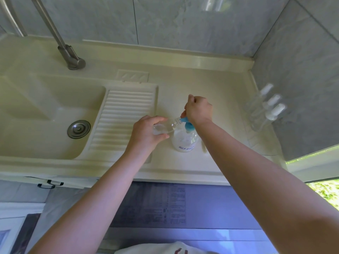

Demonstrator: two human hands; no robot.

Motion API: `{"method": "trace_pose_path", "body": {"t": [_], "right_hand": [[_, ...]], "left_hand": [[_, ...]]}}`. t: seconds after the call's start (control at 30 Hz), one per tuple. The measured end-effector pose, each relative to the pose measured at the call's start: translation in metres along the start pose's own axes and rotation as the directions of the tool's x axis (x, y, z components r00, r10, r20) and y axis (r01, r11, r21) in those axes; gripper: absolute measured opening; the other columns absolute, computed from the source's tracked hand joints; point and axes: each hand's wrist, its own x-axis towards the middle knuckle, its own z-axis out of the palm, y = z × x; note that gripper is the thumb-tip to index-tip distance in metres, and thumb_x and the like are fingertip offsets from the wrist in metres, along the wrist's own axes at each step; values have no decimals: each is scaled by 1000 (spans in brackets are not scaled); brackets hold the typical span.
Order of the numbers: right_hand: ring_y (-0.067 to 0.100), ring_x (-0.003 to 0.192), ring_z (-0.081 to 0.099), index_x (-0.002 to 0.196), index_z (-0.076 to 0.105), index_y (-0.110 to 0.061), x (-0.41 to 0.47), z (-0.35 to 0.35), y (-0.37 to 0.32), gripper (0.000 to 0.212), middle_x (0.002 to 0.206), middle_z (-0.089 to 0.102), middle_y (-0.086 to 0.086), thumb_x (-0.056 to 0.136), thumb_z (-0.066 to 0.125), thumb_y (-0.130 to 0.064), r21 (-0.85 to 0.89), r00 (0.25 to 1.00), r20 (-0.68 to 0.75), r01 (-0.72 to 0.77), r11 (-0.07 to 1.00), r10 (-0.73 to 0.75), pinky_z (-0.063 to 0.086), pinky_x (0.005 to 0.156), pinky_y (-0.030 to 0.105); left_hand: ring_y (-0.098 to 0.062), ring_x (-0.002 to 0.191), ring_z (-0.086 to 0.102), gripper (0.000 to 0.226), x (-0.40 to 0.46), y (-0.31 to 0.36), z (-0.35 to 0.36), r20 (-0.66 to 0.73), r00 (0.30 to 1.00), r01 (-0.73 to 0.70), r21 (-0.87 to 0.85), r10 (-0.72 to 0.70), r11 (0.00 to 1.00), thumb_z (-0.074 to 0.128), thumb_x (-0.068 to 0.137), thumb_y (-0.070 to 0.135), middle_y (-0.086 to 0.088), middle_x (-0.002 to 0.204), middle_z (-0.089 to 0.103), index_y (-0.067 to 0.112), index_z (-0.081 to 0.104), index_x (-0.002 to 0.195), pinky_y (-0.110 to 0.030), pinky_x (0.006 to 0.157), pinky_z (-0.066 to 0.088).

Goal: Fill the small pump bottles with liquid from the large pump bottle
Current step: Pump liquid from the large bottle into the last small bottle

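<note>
Now left hand (146,132) tilts small bottle (166,126) against blue pump (187,124), right hand (199,110) pressing.

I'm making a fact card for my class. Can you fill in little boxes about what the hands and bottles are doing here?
left hand: holds the small bottle tilted, neck at the blue spout
right hand: presses the blue pump head
large pump bottle: stands on the counter, right of the washboard
other small bottles: grouped by the right wall
sink: on the left, drain visible
</note>
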Motion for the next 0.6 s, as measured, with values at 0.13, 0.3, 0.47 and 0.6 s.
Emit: {"method": "trace_pose_path", "body": {"t": [0.13, 0.3, 0.47, 0.6], "right_hand": [[31, 76, 70, 84, 64, 1, 3, 8, 6, 45, 75, 73, 16, 101, 32, -27, -29, 999, -50, 17, 999, -19, 58, 75, 36], [33, 78, 66, 86, 64, 0, 3, 9, 8, 47, 82, 72, 17, 102, 31, -29, -71, 996, -81, 24, 997, -30, 56, 73, 35], [30, 77, 70, 84, 64, -2, 2, 6, 5, 45, 71, 73, 13, 100, 32, -29, 49, 998, -54, -35, 998, 38, 57, 75, 33], [35, 78, 70, 77, 61, -1, 2, 9, 5, 45, 76, 72, 18, 99, 32, -28, 1, 998, -66, -7, 1000, 7, 59, 76, 41]], "left_hand": [[-1, 85, 51, 54, -1, 2, 1, 4, 1000, 2, -1, -2, 1000, 87, 69, 14, 5, 97, 57, 22, 69, 120, 6, 76, 27], [-6, 91, 54, 54, -1, 2, 0, 0, 1000, 2, 18, -2, 1000, 87, 69, 17, 4, 98, 58, 24, 69, 120, 5, 77, 28], [-5, 89, 53, 55, -3, 1, -1, 4, 1000, -7, 19, 7, 1000, 87, 68, 15, 3, 99, 59, 23, 69, 120, 5, 77, 27], [-3, 89, 53, 54, -4, 0, 1, 2, 1000, 3, -3, -3, 1000, 87, 69, 14, 3, 101, 60, 22, 70, 119, 6, 77, 27]]}}
